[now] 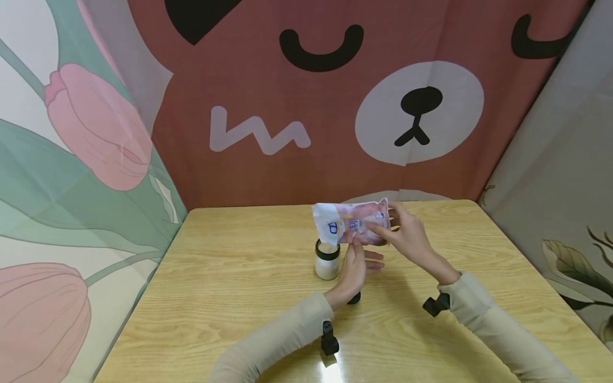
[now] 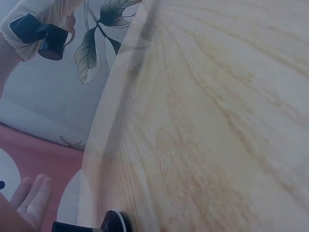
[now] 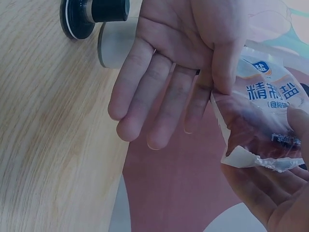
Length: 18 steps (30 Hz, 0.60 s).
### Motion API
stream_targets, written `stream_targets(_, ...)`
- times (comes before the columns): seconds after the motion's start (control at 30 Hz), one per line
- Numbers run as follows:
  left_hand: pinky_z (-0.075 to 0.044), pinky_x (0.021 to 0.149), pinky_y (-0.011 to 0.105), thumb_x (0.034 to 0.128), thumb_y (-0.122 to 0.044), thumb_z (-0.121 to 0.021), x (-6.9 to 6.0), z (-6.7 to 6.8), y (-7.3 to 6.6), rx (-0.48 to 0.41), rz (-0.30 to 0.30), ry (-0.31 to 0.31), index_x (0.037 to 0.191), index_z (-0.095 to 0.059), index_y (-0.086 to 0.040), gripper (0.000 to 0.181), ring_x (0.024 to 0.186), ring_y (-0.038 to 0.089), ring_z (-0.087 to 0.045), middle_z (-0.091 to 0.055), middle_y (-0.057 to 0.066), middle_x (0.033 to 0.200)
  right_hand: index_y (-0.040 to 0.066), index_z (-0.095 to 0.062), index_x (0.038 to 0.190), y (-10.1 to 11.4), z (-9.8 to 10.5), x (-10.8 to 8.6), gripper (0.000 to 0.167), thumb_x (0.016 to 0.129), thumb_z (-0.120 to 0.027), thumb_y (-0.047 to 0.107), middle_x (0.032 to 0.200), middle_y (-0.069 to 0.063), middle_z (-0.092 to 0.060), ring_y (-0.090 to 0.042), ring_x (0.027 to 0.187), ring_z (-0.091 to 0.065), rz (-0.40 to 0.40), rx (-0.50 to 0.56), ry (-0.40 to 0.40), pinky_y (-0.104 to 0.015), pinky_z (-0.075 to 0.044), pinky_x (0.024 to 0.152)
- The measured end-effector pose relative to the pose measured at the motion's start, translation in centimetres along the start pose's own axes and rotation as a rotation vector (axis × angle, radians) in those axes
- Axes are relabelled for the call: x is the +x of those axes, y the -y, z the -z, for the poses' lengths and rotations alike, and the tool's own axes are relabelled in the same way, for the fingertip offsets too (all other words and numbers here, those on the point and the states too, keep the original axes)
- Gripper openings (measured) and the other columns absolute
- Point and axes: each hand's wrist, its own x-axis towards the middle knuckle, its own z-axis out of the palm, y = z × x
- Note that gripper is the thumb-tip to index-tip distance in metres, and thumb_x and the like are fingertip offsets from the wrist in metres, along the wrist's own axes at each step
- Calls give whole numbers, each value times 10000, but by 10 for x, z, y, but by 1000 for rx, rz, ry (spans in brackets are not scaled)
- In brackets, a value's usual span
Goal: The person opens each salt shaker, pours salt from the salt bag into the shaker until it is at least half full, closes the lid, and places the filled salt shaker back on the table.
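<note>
A pinkish-white plastic bag of salt (image 1: 354, 223) with blue print lies tilted above the table, its left end over an open glass jar (image 1: 328, 267). The jar has a black rim and pale contents. My right hand (image 1: 411, 234) holds the bag's right end, thumb in front and fingers behind. From below, my left hand (image 1: 353, 272) pinches the bag's lower edge between thumb and index finger, its other fingers stretched out. In the right wrist view the left palm (image 3: 178, 43) faces the camera, and a torn edge of the bag (image 3: 270, 116) shows beside the right hand.
A black round piece with a stem and white ring (image 3: 77, 19) stands on the wooden table (image 1: 230, 276) near the jar, mostly behind the left wrist in the head view. Printed cloth (image 1: 239, 175) hangs behind the table and at both sides.
</note>
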Motion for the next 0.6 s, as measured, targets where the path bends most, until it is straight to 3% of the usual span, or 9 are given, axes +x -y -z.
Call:
stream_targets(0.4, -597, 782, 460, 1092, -400, -138, 2, 1, 0, 16, -3, 4, 1269, -413, -22, 500, 912, 448, -684, -676, 261, 1022, 15, -562, 1270, 2, 3, 1, 439, 891, -761, 109, 990, -184, -722, -270, 744, -719, 17, 48, 34, -268, -576, 536)
stream_targets(0.6, -598, 788, 434, 1080, -448, -137, 3, 3, 0, 37, 6, 2, 1278, -419, -50, 527, 912, 404, -697, -687, 218, 1016, 22, -572, 1279, 2, 4, 1, 404, 921, -731, 122, 1058, -184, -712, -283, 782, -719, 21, 42, 42, -365, -599, 602)
